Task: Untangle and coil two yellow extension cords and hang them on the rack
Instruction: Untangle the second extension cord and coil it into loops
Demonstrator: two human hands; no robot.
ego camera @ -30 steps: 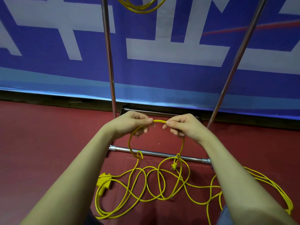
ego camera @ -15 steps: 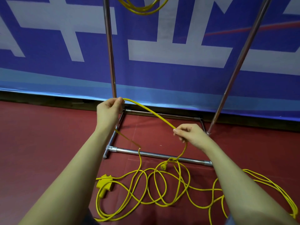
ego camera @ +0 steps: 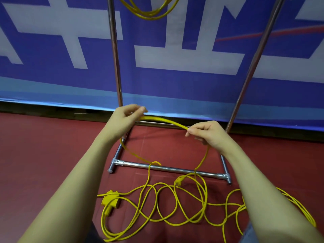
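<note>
Head view looks down over your forearms at the metal rack (ego camera: 168, 168), and everything sits relative to its chrome base bar. Left of that bar's left foot and nearer to you, the yellow socket block (ego camera: 110, 201) of the extension cord (ego camera: 175, 204) lies on the red floor (ego camera: 43, 155). Above the bar's left end, close to the rack's left upright, your left hand (ego camera: 122, 121) has its fingers curled around the cord, with a loop dropping from it down to the bar. From that hand the cord arcs rightward over the base frame to your right hand (ego camera: 206, 134), which pinches it between thumb and fingertips above the bar's right half. Below that hand the cord falls across the bar to a small yellow plug (ego camera: 178, 181) just on your side of it. The remaining cord lies in tangled loops on the floor in front of the bar, trailing past its right foot under your right forearm. High above the bar, a coiled second cord (ego camera: 149, 11) hangs between the uprights, before the blue and white banner (ego camera: 175, 58).
</note>
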